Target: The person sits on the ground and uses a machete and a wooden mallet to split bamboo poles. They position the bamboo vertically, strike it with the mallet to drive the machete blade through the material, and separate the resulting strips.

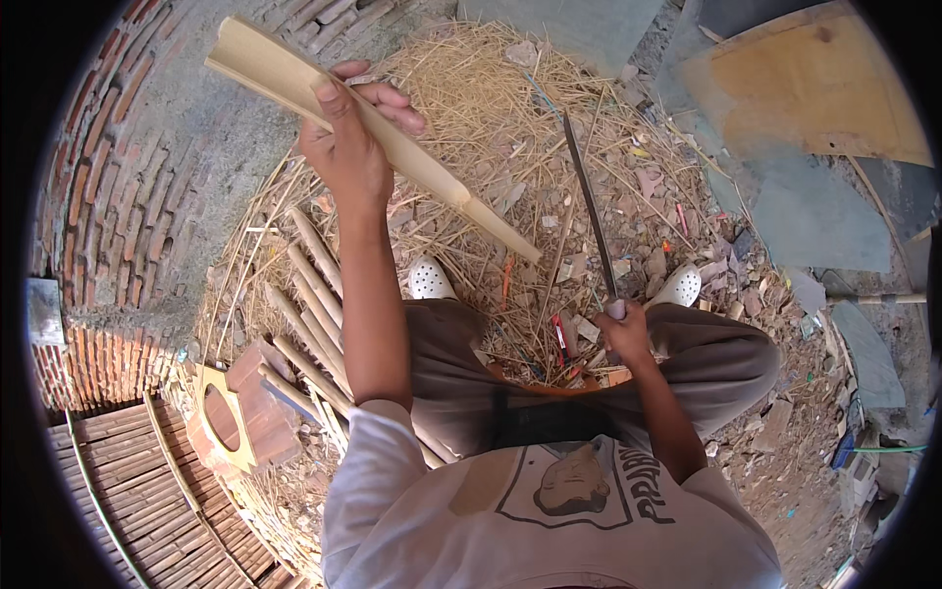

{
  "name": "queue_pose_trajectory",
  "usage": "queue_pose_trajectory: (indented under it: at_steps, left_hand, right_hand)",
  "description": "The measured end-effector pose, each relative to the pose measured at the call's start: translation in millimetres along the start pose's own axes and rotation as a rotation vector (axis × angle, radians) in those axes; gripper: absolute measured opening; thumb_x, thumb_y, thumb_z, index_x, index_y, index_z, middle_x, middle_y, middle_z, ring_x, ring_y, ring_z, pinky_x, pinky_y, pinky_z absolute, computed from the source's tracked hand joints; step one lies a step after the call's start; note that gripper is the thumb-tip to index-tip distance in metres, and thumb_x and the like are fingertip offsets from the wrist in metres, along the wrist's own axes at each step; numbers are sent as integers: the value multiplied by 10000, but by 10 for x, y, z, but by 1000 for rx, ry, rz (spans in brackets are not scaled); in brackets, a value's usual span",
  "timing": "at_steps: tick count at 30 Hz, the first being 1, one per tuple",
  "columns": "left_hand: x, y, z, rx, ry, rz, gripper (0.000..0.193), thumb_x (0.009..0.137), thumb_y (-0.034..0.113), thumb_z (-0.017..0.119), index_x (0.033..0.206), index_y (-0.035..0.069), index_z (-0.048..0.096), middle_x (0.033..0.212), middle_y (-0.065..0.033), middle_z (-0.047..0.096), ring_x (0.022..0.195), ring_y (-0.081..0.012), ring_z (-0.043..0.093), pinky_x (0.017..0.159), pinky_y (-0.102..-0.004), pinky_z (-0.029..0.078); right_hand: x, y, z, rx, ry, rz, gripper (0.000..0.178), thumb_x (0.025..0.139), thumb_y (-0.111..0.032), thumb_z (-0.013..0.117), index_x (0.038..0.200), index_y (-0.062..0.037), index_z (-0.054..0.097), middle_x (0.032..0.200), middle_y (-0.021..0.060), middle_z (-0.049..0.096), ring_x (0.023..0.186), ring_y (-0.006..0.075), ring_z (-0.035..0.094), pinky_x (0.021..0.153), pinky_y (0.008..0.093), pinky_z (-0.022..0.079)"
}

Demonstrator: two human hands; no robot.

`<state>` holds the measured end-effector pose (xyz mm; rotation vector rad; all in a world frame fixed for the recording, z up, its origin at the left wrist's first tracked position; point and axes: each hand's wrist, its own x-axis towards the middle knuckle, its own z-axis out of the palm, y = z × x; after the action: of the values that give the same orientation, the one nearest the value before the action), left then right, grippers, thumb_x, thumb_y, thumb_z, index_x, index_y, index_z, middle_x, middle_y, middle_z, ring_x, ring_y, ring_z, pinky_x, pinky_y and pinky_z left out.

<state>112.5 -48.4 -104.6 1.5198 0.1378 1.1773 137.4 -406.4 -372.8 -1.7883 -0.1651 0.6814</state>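
Rough brown ground carries everything, thick with broken stone chips. Pale straw-like strips heap up at the far middle and thin out nearer. On the left, several round poles lie side by side; left of them is a tan panel with 1 round hole, flat or propped, I cannot tell. 2 white perforated clogs rest on the litter, well apart. At right lie grey sheets.

We see a brick wall at the left, a bamboo slat panel below it, a yellow board with a round hole, and grey sheets at the right.
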Motion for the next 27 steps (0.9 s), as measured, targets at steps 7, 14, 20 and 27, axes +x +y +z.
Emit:
queue_pose_trajectory:
  at_steps: [7,14,20,27]
  left_hand:
    - [99,-113,546,-182,-267,-68,431,1035,416,404,949,9,517,674,-96,614,578,-186,651,535,-300,555]
    - [-205,-25,789,-208,-373,-145,514,993,517,434,891,21,529,636,-78,584,511,-146,597,464,-267,496]
    - [-355,-67,783,-370,-434,-46,652,945,623,418,916,-14,553,624,-82,578,493,-141,586,446,-262,488]
    - [-440,17,799,-358,-424,-76,746,940,679,325,931,-30,557,626,-83,575,477,-140,577,443,-256,484]
  right_hand:
    - [-455,-990,-81,240,-37,4,129,862,-43,641,791,-30,535,524,19,472,376,108,443,356,271,355]
    - [-1330,-2134,-327,377,-200,-322,137,937,-85,611,890,-17,502,580,10,511,429,57,466,392,231,372]
    - [-1778,-2572,-350,223,-256,-331,154,932,-122,649,969,-13,546,597,-8,532,475,37,496,419,216,385]
    - [-1829,-2535,-306,65,-228,-331,191,910,-157,691,949,-20,564,611,-13,551,497,38,509,446,233,396]
